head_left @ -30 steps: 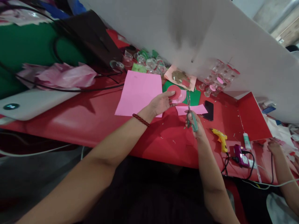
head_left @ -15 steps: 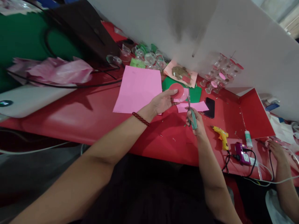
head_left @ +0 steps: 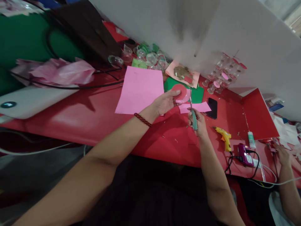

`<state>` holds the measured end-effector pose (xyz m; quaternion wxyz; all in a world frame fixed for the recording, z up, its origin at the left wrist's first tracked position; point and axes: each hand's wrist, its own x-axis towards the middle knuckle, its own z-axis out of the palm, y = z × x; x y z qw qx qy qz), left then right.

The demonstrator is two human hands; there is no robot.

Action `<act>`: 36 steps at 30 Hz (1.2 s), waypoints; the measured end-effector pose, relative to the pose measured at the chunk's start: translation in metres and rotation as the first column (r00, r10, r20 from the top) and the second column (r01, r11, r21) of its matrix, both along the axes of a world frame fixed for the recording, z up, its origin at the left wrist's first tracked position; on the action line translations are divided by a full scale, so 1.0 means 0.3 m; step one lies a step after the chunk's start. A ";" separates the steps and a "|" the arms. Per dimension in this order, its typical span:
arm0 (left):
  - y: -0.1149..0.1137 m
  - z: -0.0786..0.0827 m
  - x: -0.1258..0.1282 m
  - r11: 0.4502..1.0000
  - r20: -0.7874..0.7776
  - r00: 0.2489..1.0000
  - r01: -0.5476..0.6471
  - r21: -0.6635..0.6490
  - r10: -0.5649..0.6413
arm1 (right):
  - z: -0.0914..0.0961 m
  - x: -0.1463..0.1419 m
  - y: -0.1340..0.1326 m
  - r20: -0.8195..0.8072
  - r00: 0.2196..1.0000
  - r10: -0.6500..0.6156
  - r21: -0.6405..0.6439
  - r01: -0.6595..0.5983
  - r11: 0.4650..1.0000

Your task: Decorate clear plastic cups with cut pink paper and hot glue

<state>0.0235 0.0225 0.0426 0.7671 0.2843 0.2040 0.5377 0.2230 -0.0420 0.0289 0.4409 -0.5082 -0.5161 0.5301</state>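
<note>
Between the thumb and fingers of my left hand (head_left: 166,102) is a flat red disc (head_left: 178,91), held against a piece of pink paper (head_left: 187,95). My right hand (head_left: 198,122) grips scissors (head_left: 194,119) with teal handles, the blades pointing up beside the pink paper's right edge. Whether the blades are biting into the paper I cannot tell. Below lies a pink paper strip (head_left: 202,107) on the table, partly behind the scissors. Green sheets (head_left: 197,93) lie behind the disc, and a large pink sheet (head_left: 142,89) is left of my left hand.
On the red table (head_left: 105,116) are a phone (head_left: 212,108), a yellow glue gun (head_left: 224,138), a glue bottle (head_left: 251,140) and a purple power box (head_left: 245,154) with cords. Plastic cups (head_left: 151,58) stand at the back. Another person's hand (head_left: 282,155) is at the right.
The scissor handles look closer together than before. My left hand still holds the disc and paper in nearly the same place. The other person's hand has shifted slightly.
</note>
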 end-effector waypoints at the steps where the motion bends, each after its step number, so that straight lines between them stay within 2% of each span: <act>1: 0.001 -0.002 0.000 1.000 -0.001 1.000 0.000 -0.007 0.000 | 0.000 -0.002 -0.002 -0.020 1.000 -0.017 0.003 0.018 1.000; 6: 0.006 -0.007 -0.002 0.999 0.007 1.000 0.002 -0.037 -0.002 | 0.004 -0.011 -0.008 -0.108 0.993 -0.042 0.009 0.043 0.999; 15: 0.012 -0.005 -0.005 0.999 0.037 0.999 -0.004 -0.051 0.006 | -0.009 -0.002 0.002 -0.102 0.994 -0.034 -0.017 0.033 0.999; 24: 0.028 -0.017 -0.006 0.998 0.045 0.999 -0.005 -0.057 0.008 | 0.013 -0.007 -0.009 -0.141 0.989 -0.038 -0.053 0.030 0.998; 31: 0.038 -0.017 -0.016 0.996 0.002 0.998 -0.069 -0.058 0.069 | 0.003 -0.003 -0.005 -0.104 0.994 -0.024 -0.037 0.020 0.999; 36: 0.036 -0.009 -0.022 0.993 -0.050 0.997 -0.056 -0.105 0.051 | -0.004 0.001 -0.003 -0.086 0.996 -0.012 -0.029 0.009 1.000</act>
